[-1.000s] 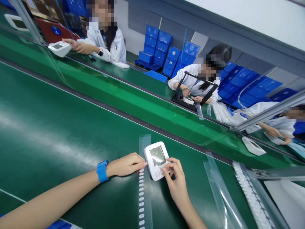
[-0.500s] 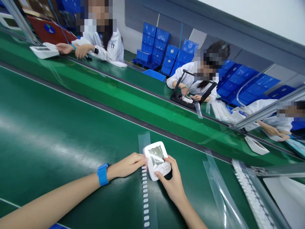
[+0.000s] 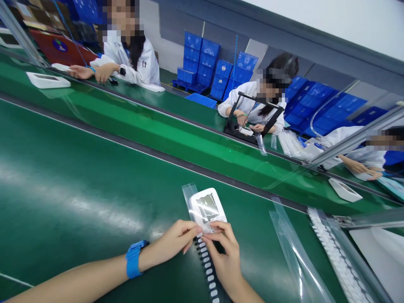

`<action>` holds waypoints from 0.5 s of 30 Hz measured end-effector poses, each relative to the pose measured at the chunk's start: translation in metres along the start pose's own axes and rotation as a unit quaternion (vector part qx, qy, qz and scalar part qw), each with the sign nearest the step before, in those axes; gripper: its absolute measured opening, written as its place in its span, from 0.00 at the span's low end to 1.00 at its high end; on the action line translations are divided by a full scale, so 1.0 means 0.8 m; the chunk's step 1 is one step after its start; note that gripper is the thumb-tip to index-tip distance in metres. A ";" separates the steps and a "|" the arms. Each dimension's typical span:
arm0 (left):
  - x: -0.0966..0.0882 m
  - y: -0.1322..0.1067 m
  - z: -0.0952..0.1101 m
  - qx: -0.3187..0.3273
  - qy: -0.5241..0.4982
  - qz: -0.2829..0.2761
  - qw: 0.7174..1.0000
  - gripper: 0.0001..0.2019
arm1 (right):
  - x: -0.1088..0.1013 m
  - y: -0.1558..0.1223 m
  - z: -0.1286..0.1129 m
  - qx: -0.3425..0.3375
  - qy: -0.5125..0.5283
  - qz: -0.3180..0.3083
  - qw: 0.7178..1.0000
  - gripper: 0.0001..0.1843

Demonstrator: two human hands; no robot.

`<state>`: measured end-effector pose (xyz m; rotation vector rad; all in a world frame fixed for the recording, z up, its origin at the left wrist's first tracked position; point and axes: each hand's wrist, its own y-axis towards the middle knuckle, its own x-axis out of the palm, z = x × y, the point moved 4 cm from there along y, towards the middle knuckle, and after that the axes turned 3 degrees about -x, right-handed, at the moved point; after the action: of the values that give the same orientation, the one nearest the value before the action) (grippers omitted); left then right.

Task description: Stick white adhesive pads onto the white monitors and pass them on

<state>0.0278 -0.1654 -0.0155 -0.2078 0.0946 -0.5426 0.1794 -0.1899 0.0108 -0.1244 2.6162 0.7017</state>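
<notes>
- The white device (image 3: 206, 207) lies flat on the belt, at 12 o'clock from both sets of fingertips, which meet at its near end
- Left hand (image 3: 176, 243): thumb and forefinger are pinched nearly closed, seemingly on the sticker strip (image 3: 207, 266) just where it meets the device's near-left corner
- Right hand (image 3: 224, 254): fingers are bent, with their tips on the device's button end; I cannot tell whether they grip or only press
- The strip runs from 11 o'clock past the device to 5 o'clock, between the hands
- The surface is a green conveyor belt (image 3: 78, 176), with loose clear film (image 3: 295, 256) at 3 o'clock
- People in white coats (image 3: 143, 63) sit across at 11 to 2 o'clock, with blue crates (image 3: 217, 69) behind them
- The device's long axis runs 11 to 5 o'clock, screen end pointing away
</notes>
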 end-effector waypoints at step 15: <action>0.005 0.001 -0.011 -0.029 -0.077 -0.074 0.994 0.24 | 0.001 0.000 -0.006 0.014 0.000 -0.033 0.999 0.09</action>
<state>0.0306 -0.1682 -0.0247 -0.3134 -0.0554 -0.6696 0.1768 -0.1925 0.0143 -0.2024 2.6089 0.6414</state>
